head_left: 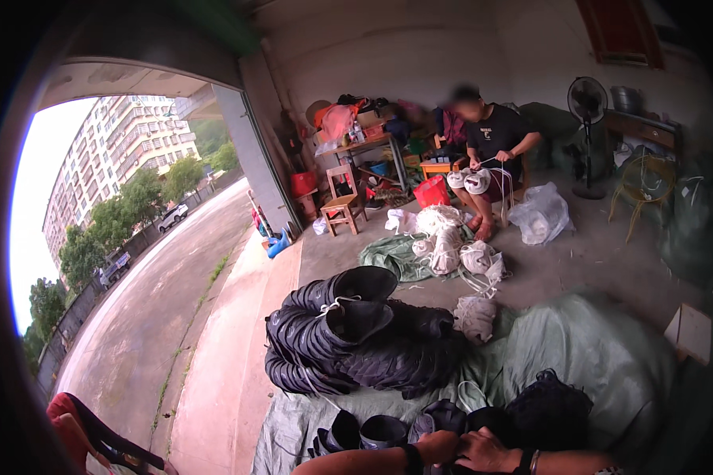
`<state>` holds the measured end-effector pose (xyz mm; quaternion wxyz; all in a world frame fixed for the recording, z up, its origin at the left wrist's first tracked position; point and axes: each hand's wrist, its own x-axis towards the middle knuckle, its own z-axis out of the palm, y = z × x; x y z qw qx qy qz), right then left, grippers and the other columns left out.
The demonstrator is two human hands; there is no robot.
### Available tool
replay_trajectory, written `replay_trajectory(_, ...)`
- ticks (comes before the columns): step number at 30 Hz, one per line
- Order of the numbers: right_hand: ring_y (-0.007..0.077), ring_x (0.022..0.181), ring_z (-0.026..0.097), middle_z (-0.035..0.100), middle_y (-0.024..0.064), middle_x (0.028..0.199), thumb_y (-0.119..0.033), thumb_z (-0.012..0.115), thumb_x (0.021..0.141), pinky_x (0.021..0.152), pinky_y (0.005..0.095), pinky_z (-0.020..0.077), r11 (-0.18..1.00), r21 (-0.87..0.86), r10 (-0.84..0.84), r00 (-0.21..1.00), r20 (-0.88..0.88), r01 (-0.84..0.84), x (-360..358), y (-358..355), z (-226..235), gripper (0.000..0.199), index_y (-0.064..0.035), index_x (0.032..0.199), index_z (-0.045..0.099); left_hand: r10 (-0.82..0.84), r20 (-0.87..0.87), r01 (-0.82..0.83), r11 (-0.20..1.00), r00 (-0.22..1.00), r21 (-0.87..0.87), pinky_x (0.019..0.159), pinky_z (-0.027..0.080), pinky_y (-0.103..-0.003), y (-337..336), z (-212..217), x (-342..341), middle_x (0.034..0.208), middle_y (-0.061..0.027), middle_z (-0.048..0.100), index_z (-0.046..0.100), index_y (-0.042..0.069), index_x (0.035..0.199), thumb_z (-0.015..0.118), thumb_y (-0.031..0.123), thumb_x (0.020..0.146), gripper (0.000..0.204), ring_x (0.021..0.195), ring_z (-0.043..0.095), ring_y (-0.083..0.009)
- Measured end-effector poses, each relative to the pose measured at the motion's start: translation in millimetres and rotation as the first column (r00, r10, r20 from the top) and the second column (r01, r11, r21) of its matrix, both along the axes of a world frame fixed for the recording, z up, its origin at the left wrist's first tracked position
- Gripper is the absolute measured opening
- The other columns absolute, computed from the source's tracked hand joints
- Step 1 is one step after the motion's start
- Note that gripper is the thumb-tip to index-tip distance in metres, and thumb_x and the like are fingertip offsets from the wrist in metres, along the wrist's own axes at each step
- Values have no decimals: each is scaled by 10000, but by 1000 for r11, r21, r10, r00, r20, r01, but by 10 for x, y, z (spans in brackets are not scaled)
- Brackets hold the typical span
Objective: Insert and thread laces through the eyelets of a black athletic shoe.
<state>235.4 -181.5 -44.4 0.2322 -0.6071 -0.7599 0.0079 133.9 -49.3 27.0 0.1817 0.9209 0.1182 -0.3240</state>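
My left hand [437,447] and my right hand [485,451] meet at the lower edge, fingers curled in close together. What they grip, if anything, is hidden between them. Around them lies a row of dark cap-like pieces [384,431], hollow and rounded, on a green-grey tarp [293,423]. Beyond stands a big heap of nested black cap-like pieces [325,336], stacked in long curved rows and tied with white cord [337,305]. To the right of my hands sits a dark, rough-textured bundle [550,408].
A co-worker [495,131] sits farther back, holding white cord beside white rounded bundles [444,245] on the floor. A covered green mound [586,340] rises at right. A wooden chair [342,206], a fan [588,103] and a clear plastic bag [540,214] stand around; a doorway opens left.
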Motion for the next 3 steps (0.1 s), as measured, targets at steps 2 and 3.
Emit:
replay_trajectory(2, 200, 863, 574, 556, 40, 888, -335, 713, 704, 741, 360, 364, 999, 29, 20, 1000, -18, -19, 3, 2, -9, 238, -144, 820, 631, 58, -67, -65, 993, 996, -94, 605, 481, -464, 38, -57, 33, 592, -91, 649, 664, 44, 828, 596, 153, 776, 139, 722, 681, -279)
replay_trajectory(3, 201, 866, 573, 556, 42, 885, -334, 715, 702, 742, 360, 362, 999, 48, 26, 999, -36, -25, 15, 2, -49, 236, -146, 818, 632, 49, -70, -56, 994, 996, -92, 605, 481, -464, 41, -57, 53, 592, -91, 649, 664, 44, 828, 596, 153, 776, 139, 722, 681, -279)
